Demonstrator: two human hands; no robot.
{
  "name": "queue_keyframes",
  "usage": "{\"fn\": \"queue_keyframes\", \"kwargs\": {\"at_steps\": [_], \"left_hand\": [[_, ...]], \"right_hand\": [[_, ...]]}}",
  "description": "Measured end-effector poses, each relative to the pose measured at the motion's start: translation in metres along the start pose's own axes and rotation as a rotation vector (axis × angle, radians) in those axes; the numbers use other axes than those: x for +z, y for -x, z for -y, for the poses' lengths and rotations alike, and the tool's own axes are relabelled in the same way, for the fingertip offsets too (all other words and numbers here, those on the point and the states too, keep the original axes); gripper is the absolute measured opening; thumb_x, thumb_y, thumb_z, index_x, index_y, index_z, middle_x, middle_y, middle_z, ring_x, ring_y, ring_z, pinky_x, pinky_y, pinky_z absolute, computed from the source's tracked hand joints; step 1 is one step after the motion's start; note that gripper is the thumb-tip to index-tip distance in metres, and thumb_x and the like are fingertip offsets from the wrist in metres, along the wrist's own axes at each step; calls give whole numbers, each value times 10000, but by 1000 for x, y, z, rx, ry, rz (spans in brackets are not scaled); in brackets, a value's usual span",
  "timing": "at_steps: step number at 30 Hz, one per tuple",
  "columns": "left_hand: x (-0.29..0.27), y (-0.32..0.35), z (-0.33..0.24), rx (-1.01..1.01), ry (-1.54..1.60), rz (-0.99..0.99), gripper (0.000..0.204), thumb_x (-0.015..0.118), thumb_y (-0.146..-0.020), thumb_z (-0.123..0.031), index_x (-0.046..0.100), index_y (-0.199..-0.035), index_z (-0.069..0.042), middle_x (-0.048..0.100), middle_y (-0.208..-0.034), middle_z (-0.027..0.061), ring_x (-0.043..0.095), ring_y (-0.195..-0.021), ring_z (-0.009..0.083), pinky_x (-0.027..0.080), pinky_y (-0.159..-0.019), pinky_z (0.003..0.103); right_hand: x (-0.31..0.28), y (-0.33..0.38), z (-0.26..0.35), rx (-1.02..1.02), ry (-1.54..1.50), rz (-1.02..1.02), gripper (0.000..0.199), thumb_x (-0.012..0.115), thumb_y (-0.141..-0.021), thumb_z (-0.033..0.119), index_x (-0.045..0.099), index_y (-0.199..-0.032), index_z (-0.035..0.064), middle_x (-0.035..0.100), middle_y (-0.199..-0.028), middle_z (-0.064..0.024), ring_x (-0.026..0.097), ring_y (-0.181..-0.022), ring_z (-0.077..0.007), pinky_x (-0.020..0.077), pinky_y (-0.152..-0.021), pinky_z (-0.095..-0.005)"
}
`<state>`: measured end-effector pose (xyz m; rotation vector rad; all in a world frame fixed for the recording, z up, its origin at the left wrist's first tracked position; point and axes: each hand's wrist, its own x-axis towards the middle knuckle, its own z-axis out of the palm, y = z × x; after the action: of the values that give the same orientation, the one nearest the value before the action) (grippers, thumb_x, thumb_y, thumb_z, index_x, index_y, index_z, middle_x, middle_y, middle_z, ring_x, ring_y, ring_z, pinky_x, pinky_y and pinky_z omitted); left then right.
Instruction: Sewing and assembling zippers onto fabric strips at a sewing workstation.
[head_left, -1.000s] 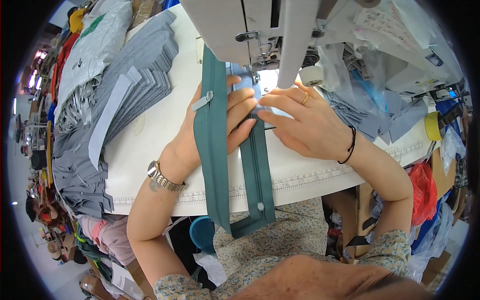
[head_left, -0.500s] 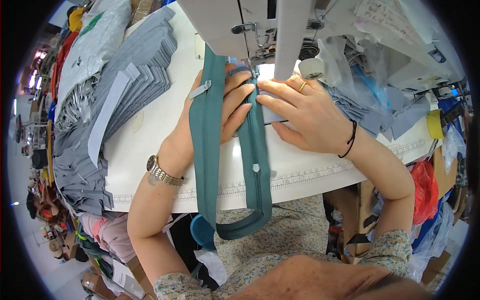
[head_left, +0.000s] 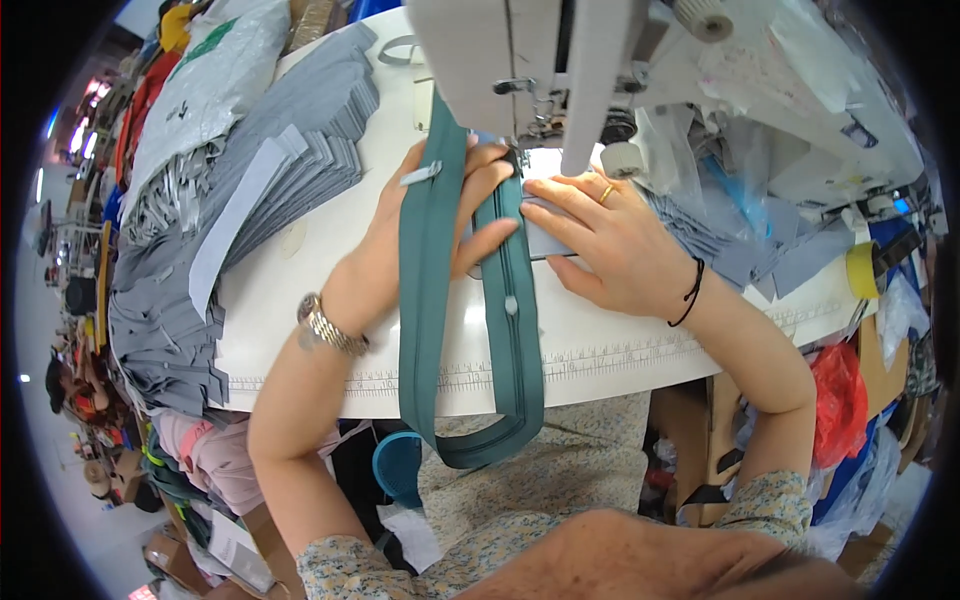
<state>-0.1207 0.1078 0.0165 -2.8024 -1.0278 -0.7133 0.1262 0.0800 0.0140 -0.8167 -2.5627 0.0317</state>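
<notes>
A long teal zipper hangs in a loop from the sewing machine over the table's front edge. One strand crosses in front of my left hand, and a pale slider pull shows on it. The other strand, with a second pale slider, runs up to the presser foot. My left fingers lie outstretched on that strand, thumb apart; the palm is hidden behind the zipper. Beside it, my right hand rests with spread fingers on a grey fabric piece by the foot.
Stacked grey fabric pieces cover the table's left side, beside a white plastic sack. More grey pieces and clear plastic lie at the right under the machine arm. Yellow tape sits at the right edge. A ruler strip follows the front edge.
The view has shifted slightly. My left thumb has stretched out over the zipper strand near the foot, and my right fingertips sit a little farther from the foot.
</notes>
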Motion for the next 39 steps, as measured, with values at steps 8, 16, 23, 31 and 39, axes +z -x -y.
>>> {"fn": "queue_keyframes", "kwargs": {"at_steps": [8, 16, 23, 31, 39], "left_hand": [[8, -63, 126, -131, -580, 8, 142, 655, -878, -251, 726, -916, -134, 723, -926, 23, 683, -894, 249, 502, -777, 381], [-54, -29, 34, -262, -540, 291, 147, 629, -888, -205, 718, -917, -91, 700, -891, 76, 685, -917, 262, 521, -746, 411], [-25, 38, -53, -244, -21, 154, 496, 652, -896, -402, 636, -1252, -58, 544, -1366, 222, 526, -1276, 332, 394, -1072, 516], [-2, -24, 46, -318, -193, -97, 302, 568, -845, -2, 622, -1138, 47, 588, -1295, 237, 585, -1177, 363, 475, -997, 448], [-1, 18, -6, -187, -97, -208, 285, 598, -903, -31, 630, -1185, -2, 593, -1313, 191, 601, -1130, 370, 501, -965, 432]], "right_hand": [[-3, -7, 6, -36, 35, 62, 473, 687, -819, 195, 602, -1256, 33, 556, -1363, -116, 515, -1233, -268, 405, -980, -436], [-2, 1, -2, -27, 56, 85, 505, 695, -823, 244, 597, -1276, 46, 544, -1378, -118, 492, -1271, -292, 401, -991, -465], [1, -2, 1, -34, 77, 49, 438, 714, -787, 210, 633, -1184, 43, 560, -1345, -110, 520, -1241, -281, 404, -982, -476], [2, 4, 0, -78, 147, -95, 245, 686, -792, 131, 679, -1019, 40, 638, -1173, -65, 607, -1121, -224, 296, -1165, -492], [-11, 7, 16, -384, 412, -199, 162, 649, -776, 106, 676, -911, 20, 662, -949, -87, 655, -994, -216, 496, -1007, -413]]}}
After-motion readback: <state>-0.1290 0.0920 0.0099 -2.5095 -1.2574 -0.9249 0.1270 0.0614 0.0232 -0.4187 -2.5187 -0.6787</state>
